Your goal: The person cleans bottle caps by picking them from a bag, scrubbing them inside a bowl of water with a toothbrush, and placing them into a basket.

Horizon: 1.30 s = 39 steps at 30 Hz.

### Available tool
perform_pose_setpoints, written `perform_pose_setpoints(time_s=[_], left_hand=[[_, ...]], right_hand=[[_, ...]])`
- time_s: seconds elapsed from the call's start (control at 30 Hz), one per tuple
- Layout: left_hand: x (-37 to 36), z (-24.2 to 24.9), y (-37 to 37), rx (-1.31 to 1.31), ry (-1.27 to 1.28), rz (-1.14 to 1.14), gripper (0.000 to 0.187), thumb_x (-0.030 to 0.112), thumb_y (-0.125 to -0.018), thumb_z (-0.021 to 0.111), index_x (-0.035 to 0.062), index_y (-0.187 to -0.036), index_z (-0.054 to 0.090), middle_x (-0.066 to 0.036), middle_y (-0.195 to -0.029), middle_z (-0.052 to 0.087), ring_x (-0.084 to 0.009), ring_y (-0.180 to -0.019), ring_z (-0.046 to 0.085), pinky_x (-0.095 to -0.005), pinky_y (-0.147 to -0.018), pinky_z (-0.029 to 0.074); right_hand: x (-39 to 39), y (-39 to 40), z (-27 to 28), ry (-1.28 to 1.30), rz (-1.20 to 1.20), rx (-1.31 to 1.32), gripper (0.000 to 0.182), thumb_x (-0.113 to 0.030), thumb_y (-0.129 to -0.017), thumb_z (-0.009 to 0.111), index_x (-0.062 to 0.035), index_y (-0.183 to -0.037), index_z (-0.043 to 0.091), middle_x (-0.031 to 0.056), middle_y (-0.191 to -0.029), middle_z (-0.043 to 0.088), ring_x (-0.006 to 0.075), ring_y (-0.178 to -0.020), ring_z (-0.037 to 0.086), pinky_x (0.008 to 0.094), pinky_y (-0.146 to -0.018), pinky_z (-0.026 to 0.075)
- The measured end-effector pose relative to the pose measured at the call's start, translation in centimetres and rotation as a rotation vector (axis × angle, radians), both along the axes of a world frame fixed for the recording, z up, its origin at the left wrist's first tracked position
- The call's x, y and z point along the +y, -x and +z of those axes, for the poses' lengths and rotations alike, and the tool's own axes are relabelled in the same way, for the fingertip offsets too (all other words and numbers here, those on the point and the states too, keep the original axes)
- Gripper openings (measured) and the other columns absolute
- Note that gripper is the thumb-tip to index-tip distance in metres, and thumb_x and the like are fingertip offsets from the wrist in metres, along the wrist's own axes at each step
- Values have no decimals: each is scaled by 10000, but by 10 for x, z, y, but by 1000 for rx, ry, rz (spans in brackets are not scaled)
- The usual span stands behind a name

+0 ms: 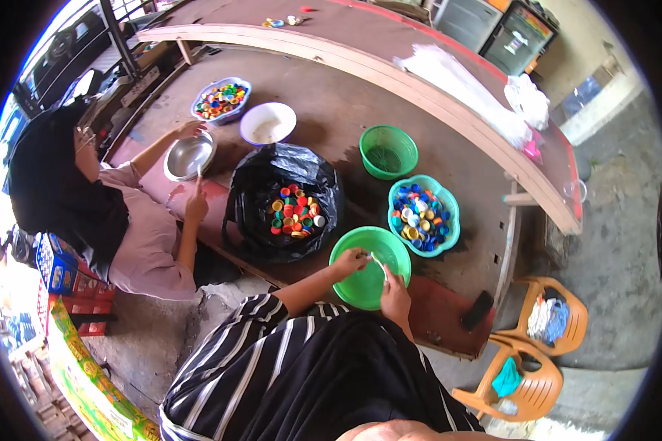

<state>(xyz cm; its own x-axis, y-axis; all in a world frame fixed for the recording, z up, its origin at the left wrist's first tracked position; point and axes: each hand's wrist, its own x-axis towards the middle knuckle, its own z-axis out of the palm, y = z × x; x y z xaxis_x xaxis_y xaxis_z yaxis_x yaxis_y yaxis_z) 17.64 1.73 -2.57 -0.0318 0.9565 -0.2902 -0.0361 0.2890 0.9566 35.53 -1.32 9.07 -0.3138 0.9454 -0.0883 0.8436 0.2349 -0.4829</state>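
Note:
Over a bright green basin [360, 287], my left hand [351, 263] and my right hand [395, 294] are close together. The fingers of my left hand pinch something small and whitish that I cannot make out. My right hand is closed around a thin white tool, its tip pointing up toward the left fingers. Just beyond the basin, to the right, is a turquoise bowl [454, 213] of mostly blue, white and yellow bottle caps. A black plastic bag [316, 176] with red, yellow and green caps inside lies open to the left.
A co-worker [147, 228] sits at the left, hands at a metal bowl [190, 156]. Behind are a bowl of caps [221, 99], a white bowl [268, 123] and a green basket [388, 151]. A dark phone-like object [477, 310] lies near the right edge; orange chairs [544, 382] stand beyond.

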Motion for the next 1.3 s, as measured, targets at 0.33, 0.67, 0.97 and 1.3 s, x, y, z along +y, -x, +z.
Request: perform_pose_setpoints(time_s=[0.33,0.67,0.97,1.3], left_hand=[[-11,-1,0,777,-405,-48,263,107,-777,671,-1,-1011,621,-175,-874,630,-322,-902,598,-419,-787,482],[-8,-4,6,-4,-5,-24,353,217,-854,678,-21,-1103,602,-117,-967,645,-225,-889,627,-338,-786,513],[-1,2,7,-345,15,18,299,203,-911,636,-33,-1094,619,-77,-932,663,-148,-835,630,-287,-740,523],[-9,9,12,98,-11,80,299,246,-859,662,-5,-1022,651,-128,-759,654,-229,-703,641,-354,-645,491]], right_hand=[[12,3,-7,25,78,-196,422,-105,-888,516,-245,-1283,562,75,-1027,570,324,-935,606,443,-764,497],[8,5,6,111,29,-53,392,-125,-902,528,-203,-1285,562,116,-1104,574,349,-977,590,428,-815,476],[0,1,3,120,67,122,396,-128,-911,528,-170,-1304,542,125,-1091,568,356,-1001,576,452,-810,468],[3,10,5,49,114,-173,398,-122,-897,515,-241,-1273,563,91,-1081,578,340,-920,617,458,-744,503]])
